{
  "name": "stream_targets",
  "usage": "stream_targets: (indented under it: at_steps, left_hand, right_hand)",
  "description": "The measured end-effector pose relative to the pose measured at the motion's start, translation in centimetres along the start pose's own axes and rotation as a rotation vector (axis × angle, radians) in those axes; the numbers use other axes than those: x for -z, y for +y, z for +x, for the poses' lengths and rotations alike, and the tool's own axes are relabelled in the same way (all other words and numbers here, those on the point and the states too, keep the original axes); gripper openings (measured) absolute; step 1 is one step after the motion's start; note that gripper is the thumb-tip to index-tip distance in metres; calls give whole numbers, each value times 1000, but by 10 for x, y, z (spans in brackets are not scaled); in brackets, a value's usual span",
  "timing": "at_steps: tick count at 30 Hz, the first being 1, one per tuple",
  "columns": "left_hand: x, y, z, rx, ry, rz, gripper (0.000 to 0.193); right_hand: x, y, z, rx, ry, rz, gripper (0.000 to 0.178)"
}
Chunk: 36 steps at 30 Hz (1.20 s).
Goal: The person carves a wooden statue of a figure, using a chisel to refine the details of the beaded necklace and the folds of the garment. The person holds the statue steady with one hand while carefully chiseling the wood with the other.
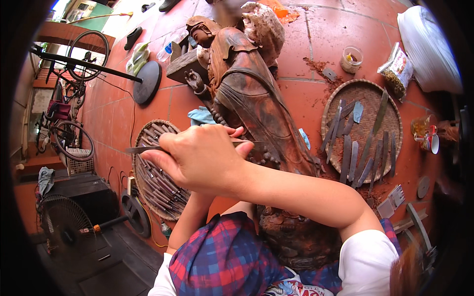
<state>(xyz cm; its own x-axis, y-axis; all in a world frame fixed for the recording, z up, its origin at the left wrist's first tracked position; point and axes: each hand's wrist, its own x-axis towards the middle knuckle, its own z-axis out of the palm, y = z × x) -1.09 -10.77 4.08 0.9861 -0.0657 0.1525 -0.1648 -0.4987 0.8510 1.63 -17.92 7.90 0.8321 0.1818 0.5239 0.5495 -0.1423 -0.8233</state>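
At the far left a fan (64,217) stands on the floor, and next a tool basket (157,123) holds thin-handled tools, many of them packed side by side and not in use. Just over its right edge, the right hand (205,155) crosses over and pinches a narrow metal tool (140,149); the left hand is mostly hidden behind it, and though fingertips show past the knuckles, I cannot tell how it grips. The hands overlap. Beneath and beyond them the wooden statue (252,96) lies from the person's lap away to the far side. Its face, folds and raised hand are already shaped, but the wood is patchy, red-brown here and nearly black there, so I'd judge the work part done; how much is left I can't say. The tool seems clear of the wood. As for room, the basket's edge crowds the left side; to the right a strip of red tile opens, dotted with shavings (318,66), before a woven tray (363,91) of flat blades, with a glass (421,127) just past its rim.
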Motion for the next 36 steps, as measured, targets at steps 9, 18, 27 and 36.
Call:
stream_targets:
  at_steps: [9,18,27,36]
  left_hand:
    - [7,16,-12,179,-40,-223,42]
    - [4,13,-10,67,34,68,54]
    - [3,-5,-13,134,-7,-9,66]
    - [11,5,-27,82,-83,144,67]
  right_hand:
    - [-10,-4,0,23,-179,60,52]
    - [-15,2,7,-111,-268,-13,55]
    - [-12,2,9,-84,-226,29,61]
    - [-10,-11,-20,137,-524,-25,61]
